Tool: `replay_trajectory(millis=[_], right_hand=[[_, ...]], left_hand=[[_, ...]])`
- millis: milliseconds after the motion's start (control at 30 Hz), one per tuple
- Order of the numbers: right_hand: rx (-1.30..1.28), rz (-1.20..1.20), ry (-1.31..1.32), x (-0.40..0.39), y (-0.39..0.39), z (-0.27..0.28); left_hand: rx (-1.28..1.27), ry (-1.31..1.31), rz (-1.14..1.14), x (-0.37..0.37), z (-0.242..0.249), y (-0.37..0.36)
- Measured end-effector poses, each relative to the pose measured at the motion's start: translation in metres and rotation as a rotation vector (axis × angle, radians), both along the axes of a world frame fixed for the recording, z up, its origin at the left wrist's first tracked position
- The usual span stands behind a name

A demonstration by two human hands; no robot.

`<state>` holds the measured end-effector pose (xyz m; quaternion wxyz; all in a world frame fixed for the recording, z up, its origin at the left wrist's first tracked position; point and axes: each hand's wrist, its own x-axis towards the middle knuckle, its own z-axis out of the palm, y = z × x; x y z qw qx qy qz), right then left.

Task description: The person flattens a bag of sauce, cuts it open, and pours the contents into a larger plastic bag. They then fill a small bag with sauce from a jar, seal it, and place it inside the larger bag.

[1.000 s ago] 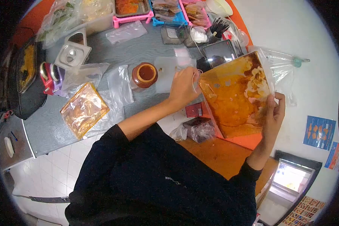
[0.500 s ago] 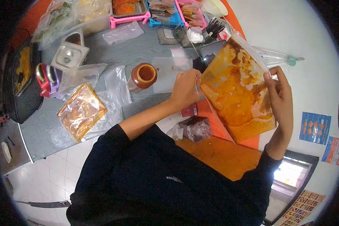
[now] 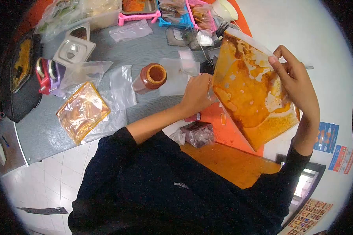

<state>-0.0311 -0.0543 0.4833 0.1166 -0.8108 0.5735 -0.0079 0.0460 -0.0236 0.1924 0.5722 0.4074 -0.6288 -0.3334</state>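
Note:
Between my two hands hangs a clear plastic bag [image 3: 251, 90] smeared inside with orange-brown sauce, tilted, with liquid pooled toward its lower end. My left hand [image 3: 199, 91] is closed at the bag's left edge; its fingertips are partly hidden. My right hand [image 3: 296, 80] pinches the upper right edge between thumb and fingers. Left of my left hand, an open brown jar [image 3: 153, 76] stands on the grey table [image 3: 117, 51]. Farther left lies a second flat bag of orange-brown sauce [image 3: 83, 112], on top of clear plastic bags [image 3: 122, 88].
Tape dispensers [image 3: 49, 76] and a steel lidded container [image 3: 73, 50] stand at the left. Along the back are pink [image 3: 139, 17] and blue baskets [image 3: 176, 21] with packed food. A dark wrapped block [image 3: 199, 134] rests near my body, beside an orange surface [image 3: 233, 129].
The sauce bag has turned slightly and its lower end has moved right. My right hand has shifted right along with it. The view has shifted a little.

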Motion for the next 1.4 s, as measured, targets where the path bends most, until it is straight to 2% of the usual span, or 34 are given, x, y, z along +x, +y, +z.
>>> replay_trajectory(millis=[100, 400, 633, 900, 1100, 1400], right_hand=[[0.030, -0.067, 0.070, 0.010, -0.003, 0.007], [0.030, -0.017, 0.175, 0.013, -0.015, 0.012], [0.018, 0.003, 0.154, 0.014, -0.013, 0.012], [0.095, -0.066, 0.266, 0.021, -0.013, 0.021], [0.057, -0.021, 0.140, 0.013, -0.013, 0.017], [0.044, 0.015, 0.187, 0.013, -0.017, 0.019]], left_hand=[[-0.004, 0.004, 0.006, 0.000, 0.001, 0.000], [0.012, 0.022, 0.019, -0.002, 0.001, -0.002], [-0.017, 0.055, 0.017, -0.001, 0.002, -0.002], [-0.021, 0.079, 0.029, -0.003, 0.001, -0.004], [-0.026, 0.086, 0.031, -0.004, 0.001, -0.005], [-0.038, 0.087, 0.023, -0.005, -0.001, -0.006]])
